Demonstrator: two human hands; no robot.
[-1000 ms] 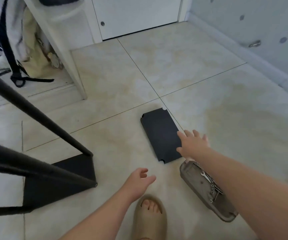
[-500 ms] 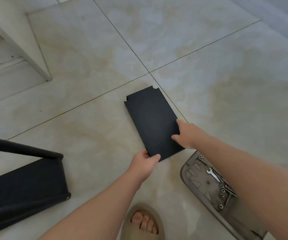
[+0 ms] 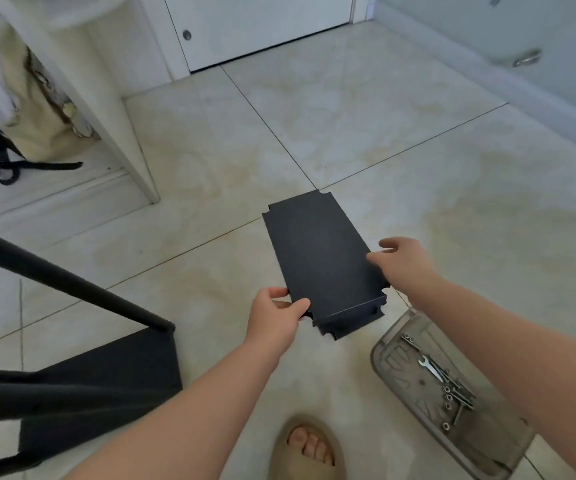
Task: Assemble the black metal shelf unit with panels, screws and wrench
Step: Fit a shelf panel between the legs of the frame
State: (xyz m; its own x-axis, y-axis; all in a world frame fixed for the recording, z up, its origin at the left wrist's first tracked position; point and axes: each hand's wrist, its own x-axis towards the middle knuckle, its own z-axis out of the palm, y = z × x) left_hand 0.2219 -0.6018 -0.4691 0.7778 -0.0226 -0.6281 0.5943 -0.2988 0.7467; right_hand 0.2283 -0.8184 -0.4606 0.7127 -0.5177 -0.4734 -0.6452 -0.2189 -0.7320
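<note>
Panel: the panel [image 3: 321,258] sits mid-view, long axis running toward 12 o'clock; its near end looks raised off the floor [image 3: 349,133] with the folded lip showing, and whether the far end still rests there cannot be told
Left hand: the left hand [image 3: 274,318] is clamped on the panel's near corner at 7 o'clock, thumb on top, fingers tucked beneath
Right hand: the right hand [image 3: 402,259] is closed on the long edge at 3 o'clock, though one finger stands free above it
Change: a second ago the panel lay flat, the right hand only reaching it and the left hand loose and holding nothing; half a second ago both hands had landed on the near end; now the lift has begun
Meaning: the pickup seems secured, so the panel can likely go to the frame [image 3: 72,368] at 8 o'clock
Hardware: wrench [image 3: 430,368] and screws [image 3: 453,398] lie untouched in the tray [image 3: 383,355] at 4 o'clock, so fastening is not yet started
Risk: the panel's near corner hangs just beside the tray's rim
</note>
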